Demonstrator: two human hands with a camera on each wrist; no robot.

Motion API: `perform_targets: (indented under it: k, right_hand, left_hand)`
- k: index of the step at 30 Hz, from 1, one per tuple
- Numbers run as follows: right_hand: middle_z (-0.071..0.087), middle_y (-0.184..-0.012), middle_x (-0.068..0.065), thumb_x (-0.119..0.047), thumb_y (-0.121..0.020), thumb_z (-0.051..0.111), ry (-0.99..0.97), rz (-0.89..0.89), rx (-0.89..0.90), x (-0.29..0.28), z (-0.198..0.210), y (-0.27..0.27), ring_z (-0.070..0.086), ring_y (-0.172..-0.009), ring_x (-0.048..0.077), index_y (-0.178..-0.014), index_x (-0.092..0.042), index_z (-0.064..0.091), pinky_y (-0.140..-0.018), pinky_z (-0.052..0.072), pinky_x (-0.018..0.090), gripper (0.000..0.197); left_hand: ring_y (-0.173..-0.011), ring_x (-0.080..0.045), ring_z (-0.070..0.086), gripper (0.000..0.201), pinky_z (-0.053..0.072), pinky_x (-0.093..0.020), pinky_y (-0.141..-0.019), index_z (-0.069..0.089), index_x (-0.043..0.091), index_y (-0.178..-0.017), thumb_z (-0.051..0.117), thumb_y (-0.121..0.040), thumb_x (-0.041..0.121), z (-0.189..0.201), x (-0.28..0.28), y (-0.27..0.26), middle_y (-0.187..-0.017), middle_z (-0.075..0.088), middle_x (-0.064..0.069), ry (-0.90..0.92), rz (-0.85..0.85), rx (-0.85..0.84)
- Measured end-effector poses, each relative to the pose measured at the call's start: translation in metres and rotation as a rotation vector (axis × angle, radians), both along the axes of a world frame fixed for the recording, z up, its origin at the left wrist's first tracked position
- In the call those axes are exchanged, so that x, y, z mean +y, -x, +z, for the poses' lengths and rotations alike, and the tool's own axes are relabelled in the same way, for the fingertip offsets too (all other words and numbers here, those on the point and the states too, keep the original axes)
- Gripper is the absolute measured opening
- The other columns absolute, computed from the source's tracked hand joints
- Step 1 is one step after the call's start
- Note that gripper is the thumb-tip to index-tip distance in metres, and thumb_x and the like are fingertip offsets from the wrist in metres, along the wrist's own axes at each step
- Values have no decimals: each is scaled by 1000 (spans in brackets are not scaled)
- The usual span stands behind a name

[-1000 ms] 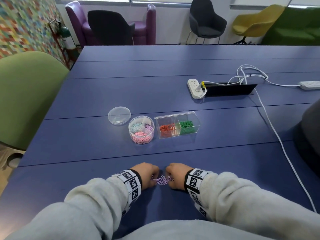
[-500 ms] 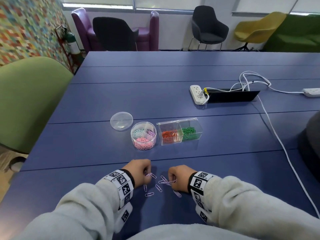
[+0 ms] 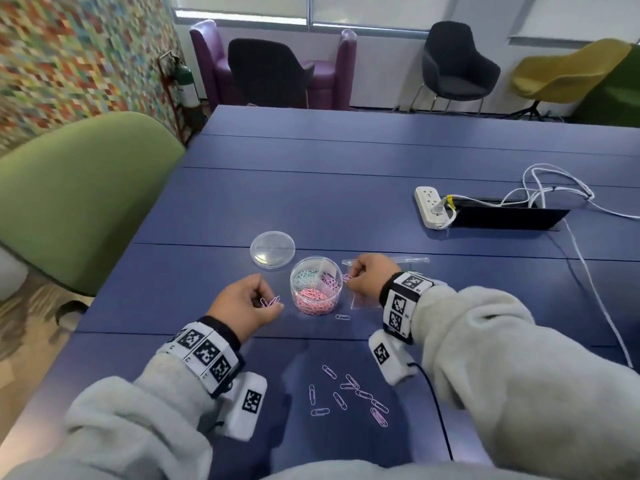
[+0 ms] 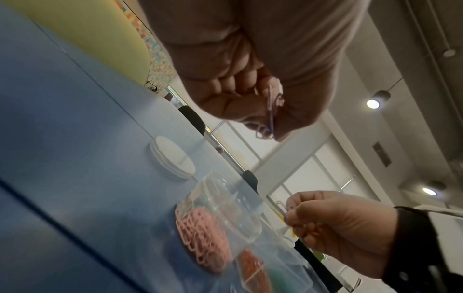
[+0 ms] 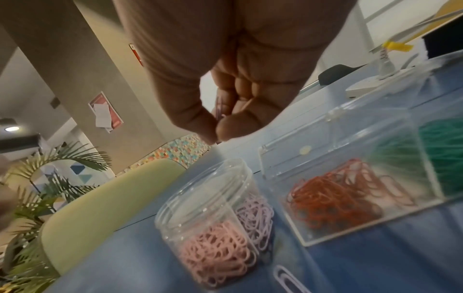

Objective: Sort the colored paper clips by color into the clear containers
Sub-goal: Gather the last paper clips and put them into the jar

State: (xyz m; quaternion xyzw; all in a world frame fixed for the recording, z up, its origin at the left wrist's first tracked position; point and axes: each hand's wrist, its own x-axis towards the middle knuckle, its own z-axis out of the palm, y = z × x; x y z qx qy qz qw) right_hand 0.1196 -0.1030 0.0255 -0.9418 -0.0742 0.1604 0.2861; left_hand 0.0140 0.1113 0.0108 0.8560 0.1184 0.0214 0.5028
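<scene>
On the left lies the lid (image 3: 272,249), apart from the jar. The left hand (image 3: 246,306) hovers just left of the jar, fingers curled, pinching a few lilac clips (image 3: 269,301). The round jar (image 3: 316,285) stands open and divided: pink clips fill the near section, lilac the right one, pale green the far left. The right hand (image 3: 367,278) hangs at the jar's right rim, thumb and fingertips pinched on what looks like lilac clips, though its wrist view is blurred there. Behind it sits the box (image 5: 350,178) with red and green clips. One stray clip (image 3: 342,317) lies just beside the jar on the surface (image 3: 346,202); a scatter (image 3: 349,393) waits nearer the body.

To drop well, each hand should move squarely over the lilac section, lower toward the rim, then release, so nothing bounces into the pink.
</scene>
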Motion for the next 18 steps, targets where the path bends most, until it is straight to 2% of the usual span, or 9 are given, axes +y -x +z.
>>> perform_targets:
  k: [3,6,10,12,15,17,18]
  right_hand:
    - [58,-66,-5,-16,-77,66,80,36,10,18,5,-16,57,-67,16,-65,-22,53,-68,52,29,19]
    - [61,-77,-3,-16,-79,67,144,91,28,31,3,-26,58,-73,17,-70,-23,56,-65,50,26,16]
    - [65,-85,-3,-19,-79,70,124,85,41,28,-4,-30,62,-81,16,-74,-25,61,-75,52,26,12]
    - [64,-82,-6,-19,-79,66,105,80,21,20,-6,-29,62,-81,15,-68,-28,57,-76,52,26,17]
    - [63,-72,-9,-17,-76,62,30,65,12,4,-7,-23,64,-78,17,-62,-28,55,-78,54,30,19]
    - [61,-69,-10,-14,-76,64,-5,82,23,-11,-7,-15,61,-70,11,-62,-29,55,-78,54,29,22]
    - [60,-68,-11,-13,-77,64,-15,101,38,-19,-7,-10,57,-63,3,-64,-29,56,-75,54,26,22]
  left_hand:
    - [-50,-9,41,32,37,-22,-54,48,17,-61,74,-73,3,11,5,-10,-58,54,2,55,9,-32]
    - [-50,-8,41,32,37,-21,-53,47,17,-60,72,-73,2,16,2,-25,-58,53,4,44,-3,-31]
    - [-53,-8,44,30,40,-22,-57,48,21,-61,72,-73,7,18,-14,-52,-58,51,7,-65,-88,21]
    - [-57,-10,48,28,41,-21,-58,48,22,-63,71,-73,10,17,-24,-68,-61,53,6,-134,-135,45]
    - [-60,-13,49,27,45,-25,-62,46,22,-64,70,-73,13,14,-41,-92,-61,53,6,-204,-182,58]
    - [-63,-16,51,28,48,-29,-66,45,22,-62,70,-73,16,10,-50,-105,-60,53,9,-261,-210,54]
    - [-65,-17,53,28,49,-31,-68,45,22,-62,70,-74,17,8,-54,-110,-60,53,9,-301,-231,64]
